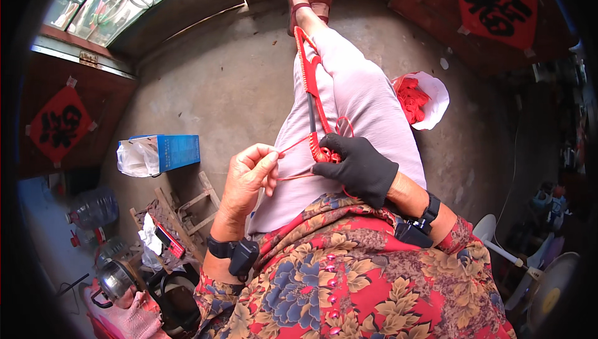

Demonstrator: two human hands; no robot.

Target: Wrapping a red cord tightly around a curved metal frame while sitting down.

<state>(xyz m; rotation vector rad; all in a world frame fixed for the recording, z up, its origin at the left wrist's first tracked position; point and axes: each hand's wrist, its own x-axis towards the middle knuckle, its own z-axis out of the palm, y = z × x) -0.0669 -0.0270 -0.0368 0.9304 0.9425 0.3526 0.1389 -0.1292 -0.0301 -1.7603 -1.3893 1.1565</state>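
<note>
A long, narrow frame lies lengthwise over my legs, its far part wrapped in red cord with paler stitching along one edge. A bare black rod shows partway down it. My right hand, in a black glove, closes around the near end, where red wrapping bunches up. Between thumb and forefinger, my bare left hand pinches a red cord drawn taut from that end. A second strand runs lower between the hands, and a loose loop rises beyond the glove. The glove hides part of the near end.
Right of my legs stands a white container of red material. A blue box with a plastic bag sits on the floor to the left, near a wooden stool. A metal pot is lower left; a fan is lower right.
</note>
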